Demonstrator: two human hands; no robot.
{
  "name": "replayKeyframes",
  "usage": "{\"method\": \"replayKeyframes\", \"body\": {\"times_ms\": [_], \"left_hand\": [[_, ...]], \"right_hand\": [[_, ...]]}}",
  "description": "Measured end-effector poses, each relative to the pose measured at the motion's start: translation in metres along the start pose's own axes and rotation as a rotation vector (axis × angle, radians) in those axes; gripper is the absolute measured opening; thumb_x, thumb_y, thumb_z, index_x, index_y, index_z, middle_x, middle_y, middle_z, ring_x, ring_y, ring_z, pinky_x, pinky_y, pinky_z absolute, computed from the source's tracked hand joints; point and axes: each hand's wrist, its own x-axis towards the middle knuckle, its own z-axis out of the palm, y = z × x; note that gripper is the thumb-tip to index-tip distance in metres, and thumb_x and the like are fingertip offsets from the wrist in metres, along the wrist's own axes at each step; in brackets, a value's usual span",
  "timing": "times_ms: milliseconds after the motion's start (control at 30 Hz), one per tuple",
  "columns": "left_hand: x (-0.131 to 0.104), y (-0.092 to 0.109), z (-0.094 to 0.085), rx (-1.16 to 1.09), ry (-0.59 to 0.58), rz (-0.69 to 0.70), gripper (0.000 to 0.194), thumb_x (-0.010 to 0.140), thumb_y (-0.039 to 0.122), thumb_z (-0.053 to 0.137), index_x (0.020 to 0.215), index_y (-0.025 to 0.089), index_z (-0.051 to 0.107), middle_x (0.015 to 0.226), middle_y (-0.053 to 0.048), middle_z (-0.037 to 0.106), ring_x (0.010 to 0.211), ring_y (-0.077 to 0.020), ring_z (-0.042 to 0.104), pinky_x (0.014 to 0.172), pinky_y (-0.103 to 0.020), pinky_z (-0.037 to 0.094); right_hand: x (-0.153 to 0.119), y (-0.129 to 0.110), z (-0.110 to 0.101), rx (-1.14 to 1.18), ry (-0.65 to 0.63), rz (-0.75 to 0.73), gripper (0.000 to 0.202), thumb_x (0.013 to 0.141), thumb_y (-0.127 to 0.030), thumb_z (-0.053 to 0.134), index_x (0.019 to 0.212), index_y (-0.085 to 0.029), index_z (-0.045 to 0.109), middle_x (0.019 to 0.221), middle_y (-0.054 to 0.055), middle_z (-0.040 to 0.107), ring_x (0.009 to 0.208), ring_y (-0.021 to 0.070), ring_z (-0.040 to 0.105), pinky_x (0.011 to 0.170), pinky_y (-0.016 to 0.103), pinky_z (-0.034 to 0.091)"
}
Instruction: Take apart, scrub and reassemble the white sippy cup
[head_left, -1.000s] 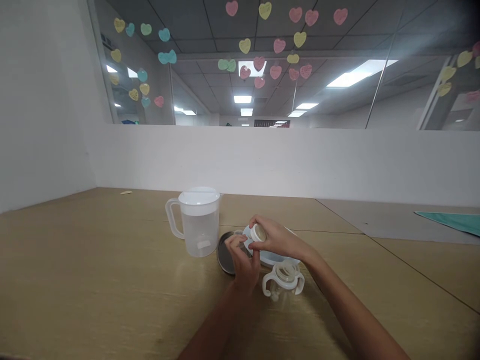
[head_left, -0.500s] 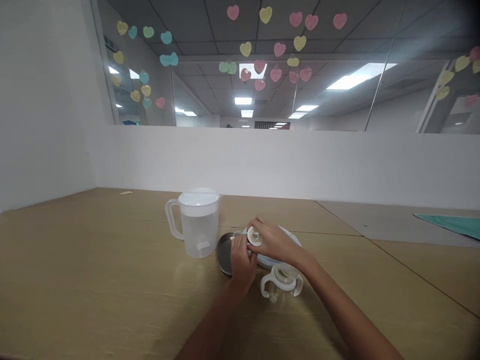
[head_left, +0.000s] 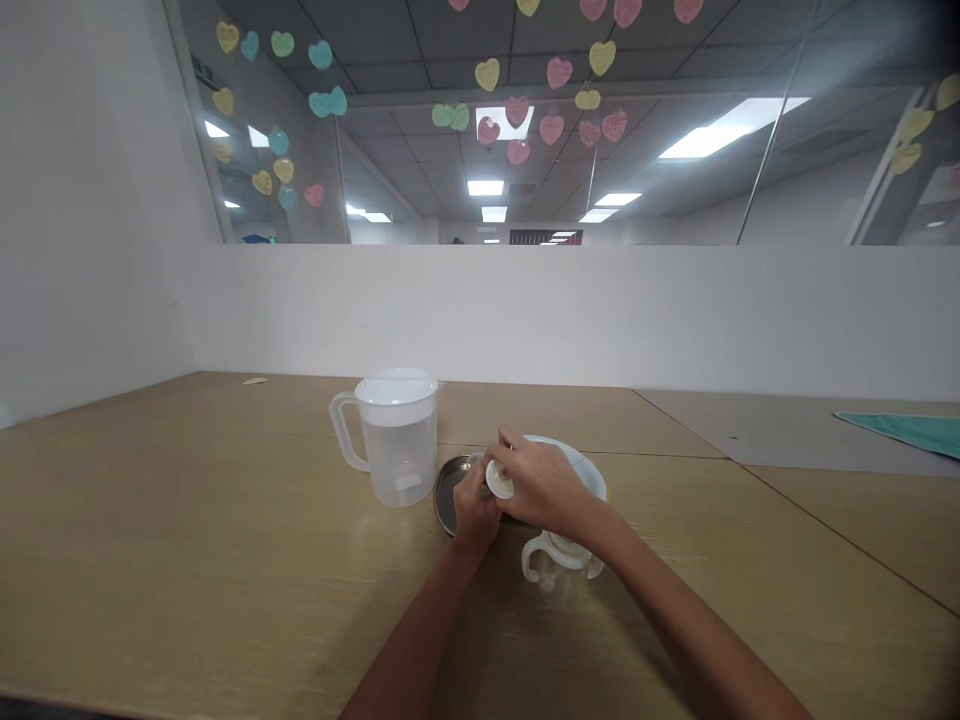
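My right hand (head_left: 547,485) is closed on a white bottle collar (head_left: 499,480), a small ring whose round opening faces me. Against it, my left hand (head_left: 475,515) is closed too; a bit of something clear shows above its fingers, too hidden to name. Below my right wrist stands a clear baby bottle (head_left: 559,570) with two white handles and no top on it, partly covered by my forearm. Behind my left hand lies a round metal dish (head_left: 444,500). A white plate (head_left: 585,470) sits behind my right hand, largely hidden by it.
A translucent lidded pitcher (head_left: 401,450) with a handle stands left of the metal dish. A green cloth-like piece (head_left: 907,432) lies at the far right. A small pale scrap (head_left: 255,381) rests far left on the wooden table (head_left: 187,560), which meets a white wall.
The view has tilted slightly. Both hands stay together; the collar has shifted a little left and turned in my right hand. My right forearm covers more of the bottle.
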Motion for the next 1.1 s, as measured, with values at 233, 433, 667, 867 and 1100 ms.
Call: {"method": "replayKeyframes", "body": {"times_ms": [233, 433, 667, 867, 1100], "left_hand": [[-0.001, 0.01, -0.003, 0.018, -0.065, -0.125, 0.009, 0.079, 0.021, 0.046, 0.078, 0.018, 0.055, 0.067, -0.001, 0.06, 0.059, -0.0134, 0.053, 0.055, -0.024, 0.04], [0.001, 0.029, -0.002, -0.078, -0.144, -0.204, 0.025, 0.085, 0.031, 0.047, 0.106, 0.018, 0.053, 0.073, -0.001, 0.062, 0.06, -0.0131, 0.056, 0.058, -0.024, 0.044], [-0.001, 0.062, -0.002, -0.223, -0.315, 0.098, 0.024, 0.087, 0.029, 0.044, 0.101, 0.017, 0.059, 0.086, -0.007, 0.063, 0.079, -0.0164, 0.059, 0.069, -0.028, 0.048], [-0.008, 0.07, 0.003, -0.055, -0.489, 0.331, 0.024, 0.078, 0.032, 0.054, 0.096, 0.018, 0.061, 0.097, -0.008, 0.062, 0.084, -0.0196, 0.057, 0.077, -0.034, 0.048], [-0.011, 0.063, 0.005, -0.02, -0.444, 0.327, 0.016, 0.08, 0.028, 0.053, 0.09, 0.018, 0.061, 0.094, -0.008, 0.062, 0.083, -0.0192, 0.057, 0.075, -0.033, 0.047]], "right_hand": [[-0.007, -0.003, -0.013, 0.006, 0.021, 0.005, 0.017, 0.071, -0.021, 0.058, 0.087, -0.02, 0.06, 0.088, 0.002, 0.056, 0.055, 0.0093, 0.045, 0.049, 0.026, 0.019], [-0.009, 0.015, -0.037, 0.218, 0.244, 0.152, 0.018, 0.076, -0.038, 0.06, 0.082, -0.021, 0.061, 0.078, 0.0, 0.061, 0.065, 0.0122, 0.053, 0.056, 0.023, 0.033], [-0.028, 0.056, -0.027, 0.375, 0.686, 0.378, 0.035, 0.08, -0.048, 0.055, 0.103, -0.022, 0.062, 0.089, 0.003, 0.061, 0.062, 0.0118, 0.052, 0.059, 0.026, 0.042], [-0.053, 0.069, 0.036, 0.517, 0.843, 0.524, 0.045, 0.075, -0.049, 0.061, 0.108, -0.019, 0.061, 0.098, 0.008, 0.055, 0.091, 0.0208, 0.056, 0.08, 0.036, 0.047], [-0.08, 0.043, 0.074, 0.644, 0.845, 0.439, 0.027, 0.086, -0.04, 0.047, 0.1, -0.019, 0.057, 0.101, 0.009, 0.061, 0.095, 0.022, 0.056, 0.084, 0.039, 0.045]]}}
